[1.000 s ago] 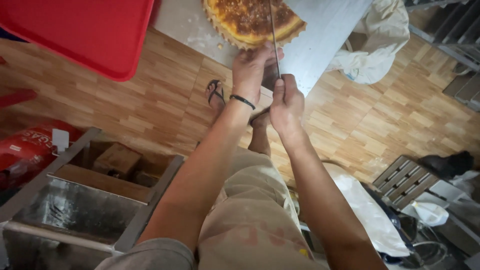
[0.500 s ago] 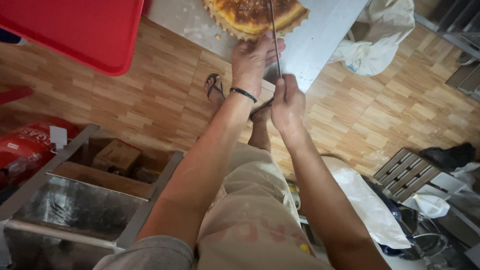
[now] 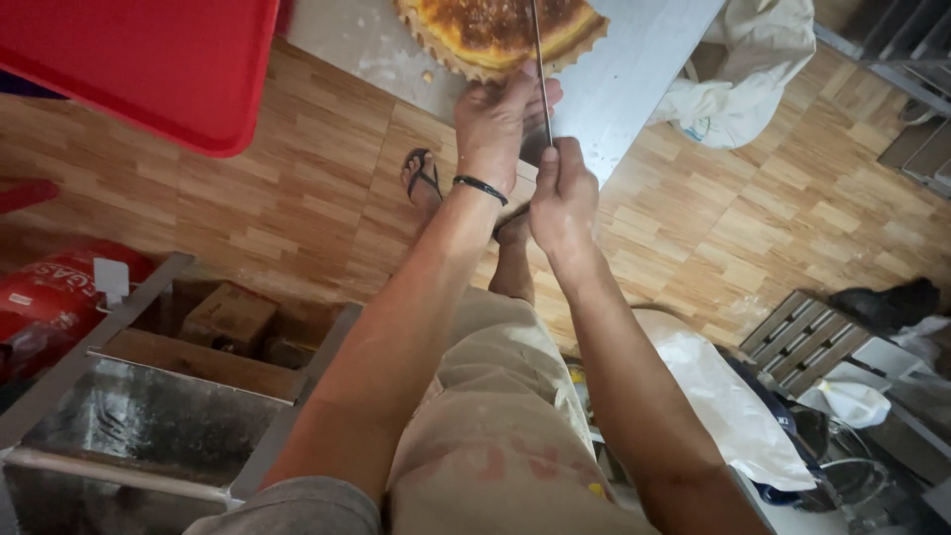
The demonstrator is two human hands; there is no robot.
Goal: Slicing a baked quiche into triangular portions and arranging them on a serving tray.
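A round browned cake with a scalloped crust (image 3: pixel 500 35) sits on a grey metal table (image 3: pixel 634 79) at the top of the view. My right hand (image 3: pixel 563 193) is closed around the handle of a long thin knife (image 3: pixel 540 69) whose blade lies across the cake. My left hand (image 3: pixel 500 119), with a black band at the wrist, rests at the cake's near edge beside the blade, fingers pressed against the crust. Both arms stretch forward over my beige trousers.
A red plastic tray (image 3: pixel 139 69) fills the top left. White cloth bag (image 3: pixel 738 79) lies by the table. A steel sink frame (image 3: pixel 149 436) with a wooden box is at lower left, a red cylinder (image 3: pixel 50 297) beside it. White sack (image 3: pixel 723 396) and wooden floor at right.
The view has shifted slightly, so the cake sits higher in frame. Both hands keep their hold, the knife still across the cake.
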